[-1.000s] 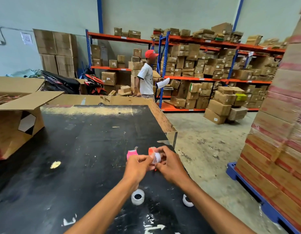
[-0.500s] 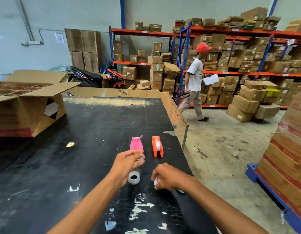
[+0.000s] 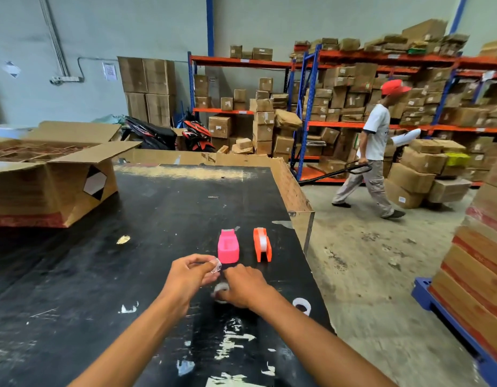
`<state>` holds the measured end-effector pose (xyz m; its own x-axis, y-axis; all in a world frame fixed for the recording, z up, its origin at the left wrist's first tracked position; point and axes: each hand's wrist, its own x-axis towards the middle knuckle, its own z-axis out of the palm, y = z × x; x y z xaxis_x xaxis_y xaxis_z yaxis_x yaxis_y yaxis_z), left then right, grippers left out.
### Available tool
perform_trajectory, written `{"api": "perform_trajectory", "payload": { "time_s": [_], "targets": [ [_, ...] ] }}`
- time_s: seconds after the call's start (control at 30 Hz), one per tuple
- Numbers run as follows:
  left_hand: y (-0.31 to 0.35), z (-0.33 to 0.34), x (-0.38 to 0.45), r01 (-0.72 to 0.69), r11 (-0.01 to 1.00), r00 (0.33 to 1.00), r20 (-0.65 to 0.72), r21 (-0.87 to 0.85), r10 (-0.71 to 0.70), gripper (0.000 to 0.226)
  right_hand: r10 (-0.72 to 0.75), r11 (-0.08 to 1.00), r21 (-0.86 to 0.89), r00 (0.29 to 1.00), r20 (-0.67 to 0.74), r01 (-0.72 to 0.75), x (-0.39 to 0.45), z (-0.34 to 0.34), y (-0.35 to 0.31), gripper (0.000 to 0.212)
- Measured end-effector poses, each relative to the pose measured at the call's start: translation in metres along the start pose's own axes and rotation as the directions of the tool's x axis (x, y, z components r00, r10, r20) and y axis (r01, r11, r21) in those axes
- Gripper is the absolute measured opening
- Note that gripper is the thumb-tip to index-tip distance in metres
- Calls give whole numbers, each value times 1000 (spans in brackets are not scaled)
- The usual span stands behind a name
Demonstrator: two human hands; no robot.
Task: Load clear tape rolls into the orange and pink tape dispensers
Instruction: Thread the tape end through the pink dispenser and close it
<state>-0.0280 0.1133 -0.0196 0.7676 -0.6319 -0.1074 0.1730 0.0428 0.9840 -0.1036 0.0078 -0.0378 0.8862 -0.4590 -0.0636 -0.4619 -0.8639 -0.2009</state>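
On the black table point(image 3: 74, 275) the pink dispenser point(image 3: 228, 246) stands with its slot showing no roll. Beside it on the right, the orange dispenser point(image 3: 262, 244) has a clear roll in it. My left hand point(image 3: 190, 273) pinches a small clear piece, perhaps the tape's end, just in front of the pink dispenser. My right hand point(image 3: 243, 286) closes over a clear tape roll point(image 3: 221, 289) on the table. Another clear roll point(image 3: 302, 305) lies near the table's right edge.
An open cardboard box point(image 3: 54, 177) lies at the table's far left. The right table edge point(image 3: 305, 247) drops to a concrete floor. A person point(image 3: 372, 152) walks by the shelves pulling a pallet jack. Stacked cartons on a blue pallet point(image 3: 464, 331) stand at right.
The orange dispenser went from my hands onto the table beside the pink one. My right hand left the roll at the table's edge and closed on the middle roll. My left hand rose.
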Motion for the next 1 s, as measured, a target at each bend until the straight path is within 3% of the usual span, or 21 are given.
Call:
{"api": "perform_trajectory", "payload": {
  "time_s": [0.17, 0.3, 0.43, 0.53, 0.67, 0.8, 1.0],
  "targets": [
    [6, -10, -1, -4, 1000, 1000, 29, 11, 4, 9, 34, 996, 85, 998, -45, -31, -2, 2, -9, 32],
    [10, -19, -4, 11, 1000, 996, 86, -14, -9, 10, 84, 930, 365, 990, -116, -36, -8, -8, -3, 45],
    [15, -23, -7, 7, 999, 993, 120, -50, -1, 7, 177, 621, 783, 970, -168, 22, -34, -34, 0, 54],
    [17, -23, -15, 13, 998, 985, 175, -69, -1, 11, 179, 453, 887, 965, -189, 90, -61, -49, -3, 55],
    [18, -17, -32, 1, 994, 956, 293, -105, 30, 12, 184, 433, 893, 958, -221, 123, -89, -47, -11, 53],
    [17, -13, -48, -83, 995, 944, 316, -49, 94, 16, 222, 439, 886, 938, -267, 148, -104, -41, -11, 55],
    [15, -14, -59, -212, 976, 917, 355, 43, 183, 15, 211, 532, 829, 922, -325, 171, -118, -40, -19, 54]
  ]
}}
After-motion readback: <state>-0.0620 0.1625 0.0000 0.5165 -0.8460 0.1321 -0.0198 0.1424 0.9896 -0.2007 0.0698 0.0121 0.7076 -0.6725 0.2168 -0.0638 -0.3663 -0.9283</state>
